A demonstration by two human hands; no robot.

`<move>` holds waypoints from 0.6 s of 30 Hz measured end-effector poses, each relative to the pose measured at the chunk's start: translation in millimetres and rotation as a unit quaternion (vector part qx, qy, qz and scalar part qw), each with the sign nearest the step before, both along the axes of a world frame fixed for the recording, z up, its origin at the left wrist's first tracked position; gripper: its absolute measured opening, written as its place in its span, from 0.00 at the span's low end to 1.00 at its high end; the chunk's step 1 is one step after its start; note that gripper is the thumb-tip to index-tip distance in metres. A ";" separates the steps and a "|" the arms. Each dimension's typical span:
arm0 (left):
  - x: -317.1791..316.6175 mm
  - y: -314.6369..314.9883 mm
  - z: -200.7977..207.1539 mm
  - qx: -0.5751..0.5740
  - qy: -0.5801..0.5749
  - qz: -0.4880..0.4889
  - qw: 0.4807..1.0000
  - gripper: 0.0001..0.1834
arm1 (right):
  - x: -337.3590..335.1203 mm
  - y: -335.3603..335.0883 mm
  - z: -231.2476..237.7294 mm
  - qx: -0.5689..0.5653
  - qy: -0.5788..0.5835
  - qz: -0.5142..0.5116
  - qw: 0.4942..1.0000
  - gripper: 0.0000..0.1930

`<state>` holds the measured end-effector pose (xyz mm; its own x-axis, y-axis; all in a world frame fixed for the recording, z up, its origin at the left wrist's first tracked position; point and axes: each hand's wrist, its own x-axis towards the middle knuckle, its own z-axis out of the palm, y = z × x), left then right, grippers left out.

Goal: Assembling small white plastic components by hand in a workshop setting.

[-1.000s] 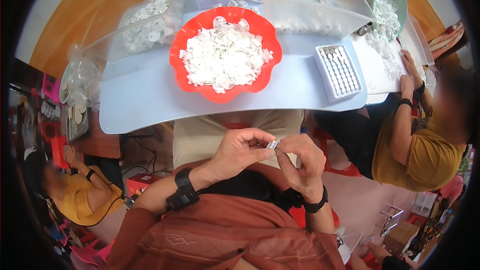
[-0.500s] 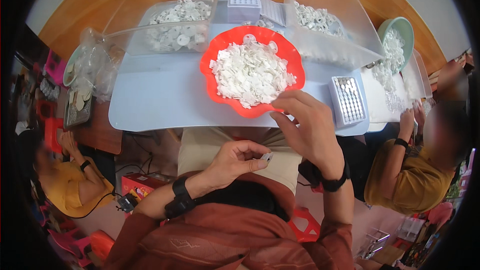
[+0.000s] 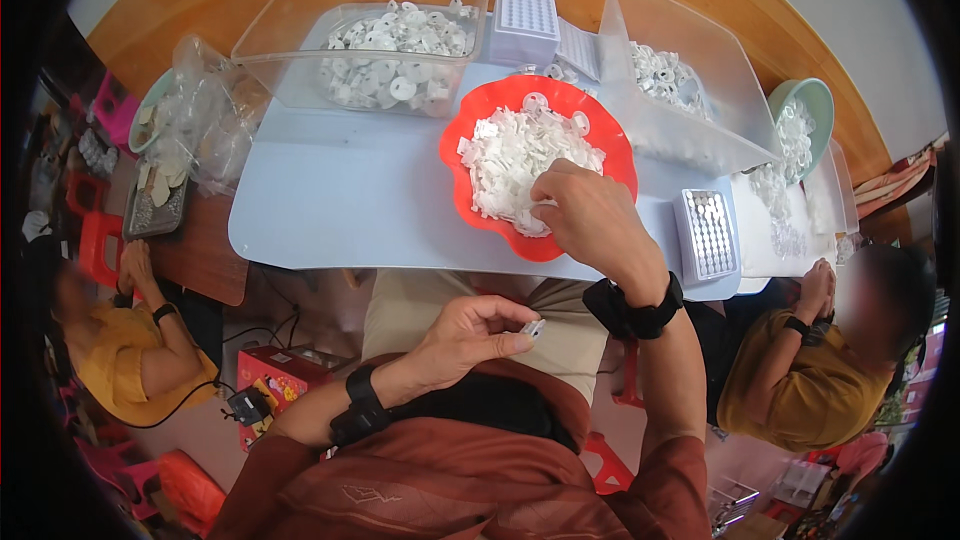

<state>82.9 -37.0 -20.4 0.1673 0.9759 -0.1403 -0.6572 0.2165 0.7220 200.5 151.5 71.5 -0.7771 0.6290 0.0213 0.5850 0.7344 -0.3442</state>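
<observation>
My left hand [image 3: 470, 338], above my lap, pinches a small white plastic part [image 3: 536, 328] between thumb and fingertips. The part has a greyish or dark spot whose detail is too small to tell. My right hand [image 3: 598, 220] reaches over the near right rim of a red scalloped bowl [image 3: 462, 190]. Its fingers are curled together at the heap of small flat white pieces [image 3: 510, 155] in the bowl. Whatever the right fingertips hold, if anything, is hidden. A few round white parts [image 3: 535, 103] lie at the heap's far edge.
The bowl stands on a pale blue table [image 3: 330, 190]. Behind it are clear bins [image 3: 290, 65] of white parts and a stacked white rack [image 3: 525, 20]. A tray of silvery round pieces [image 3: 708, 235] stands at the right. People in yellow sit on both sides [image 3: 140, 360].
My right hand has moved from the bowl's near rim in over the white pieces. The left hand still holds its part, turned slightly. The whole view has shifted a little.
</observation>
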 end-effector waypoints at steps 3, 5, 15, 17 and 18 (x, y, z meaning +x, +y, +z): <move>-2.9 0.6 -0.8 0.006 -0.002 -0.005 1.000 0.15 | -0.9 0.1 -2.6 -0.023 0.004 -0.008 1.000 0.07; -4.9 1.4 -1.3 0.010 -0.002 -0.009 1.000 0.17 | 1.9 -1.1 -5.6 -0.034 0.079 -0.007 0.996 0.04; -17.0 3.3 2.0 -0.002 -0.067 0.017 0.998 0.16 | 14.3 -6.4 1.8 -0.180 0.173 -0.136 0.959 0.05; -18.9 3.2 1.4 -0.002 -0.072 0.023 0.997 0.16 | 15.7 -8.6 1.1 -0.202 0.246 -0.118 0.941 0.05; -19.8 3.2 0.6 -0.001 -0.081 0.025 0.996 0.16 | 15.8 -10.0 0.3 -0.201 0.246 -0.118 0.941 0.05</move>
<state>63.1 -33.8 -19.8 0.1391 0.9834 -0.1165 -0.7747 0.1813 0.6057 216.4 141.5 71.8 -0.5728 0.8170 0.0659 0.4121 0.3566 -0.8385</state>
